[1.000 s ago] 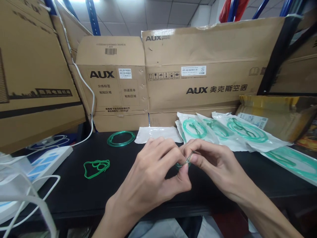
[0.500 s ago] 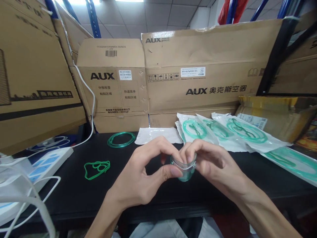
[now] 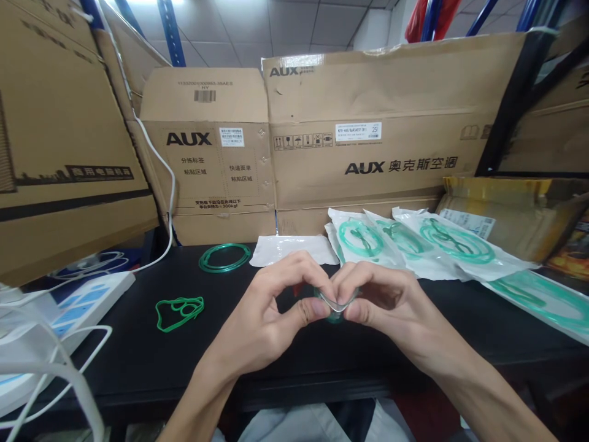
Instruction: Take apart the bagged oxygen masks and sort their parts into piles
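A small clear green oxygen mask [image 3: 337, 314] is held between my two hands above the black table. A thin pale strip runs across its near edge. My left hand [image 3: 276, 313] pinches the mask's left side between thumb and fingers. On the opposite side, my right hand [image 3: 391, 301] has its thumb and fingertips closed on the rim. Both hands cover most of the mask. A loose green elastic strap [image 3: 179, 314] lies to the left of my left hand. Behind it rests a coil of green tubing [image 3: 224, 258].
Flat white pouches [image 3: 414, 252] with green tubing inside lie at the back right, beside another white pouch [image 3: 294, 251]. A power strip [image 3: 99, 301] with white cables lines the left. Cardboard boxes [image 3: 386, 123] wall off the back of the black table [image 3: 161, 368].
My right thumb has come round to the near side of the mask. Both thumbs are now closer together, and the near edge is bent into a V shape.
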{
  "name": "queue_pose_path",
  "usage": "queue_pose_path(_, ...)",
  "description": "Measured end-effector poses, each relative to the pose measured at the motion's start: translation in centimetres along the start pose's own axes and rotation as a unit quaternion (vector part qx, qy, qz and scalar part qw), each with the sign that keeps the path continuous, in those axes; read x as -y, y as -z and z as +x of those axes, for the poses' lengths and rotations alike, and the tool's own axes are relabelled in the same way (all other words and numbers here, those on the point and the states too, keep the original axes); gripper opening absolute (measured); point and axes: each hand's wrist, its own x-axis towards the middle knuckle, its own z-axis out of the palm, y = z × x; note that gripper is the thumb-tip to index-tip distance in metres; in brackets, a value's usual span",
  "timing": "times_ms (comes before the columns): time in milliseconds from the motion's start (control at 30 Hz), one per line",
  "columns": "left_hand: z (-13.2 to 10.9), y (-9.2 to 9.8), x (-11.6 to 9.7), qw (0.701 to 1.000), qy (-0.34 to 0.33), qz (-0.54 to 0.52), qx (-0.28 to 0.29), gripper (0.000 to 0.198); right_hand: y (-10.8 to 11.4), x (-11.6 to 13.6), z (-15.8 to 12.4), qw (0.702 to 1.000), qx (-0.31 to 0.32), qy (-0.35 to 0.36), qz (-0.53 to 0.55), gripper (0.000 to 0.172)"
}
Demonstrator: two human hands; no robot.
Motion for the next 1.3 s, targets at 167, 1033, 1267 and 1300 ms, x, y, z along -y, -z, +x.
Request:
queue_pose_path(167, 0.2, 0.2, 0.0, 1.000, 0.010, 0.009, 0.007, 0.007, -0.3, 0.1, 0.1, 1.000, -0.017, -0.019, -0.004, 0.004)
queue_pose_path(1033, 0.4, 0.4, 0.6, 0.991, 0.098, 0.089, 0.014, 0.008, 0.3, -0.6, 0.7, 0.993, -0.034, -0.101, 0.054, 0.013)
queue_pose_path(1267, 0.3, 0.8, 1.0, 0.992, 0.098, 0.067, 0.037, 0.007, -0.5, -1.3, 0.6, 0.985, -0.038, -0.128, 0.106, 0.017)
queue_pose_path(1300, 0.3, 0.8, 1.2, 0.992, 0.100, 0.061, 0.042, 0.006, -0.6, -1.5, 0.6, 0.982, -0.035, -0.138, 0.123, 0.018)
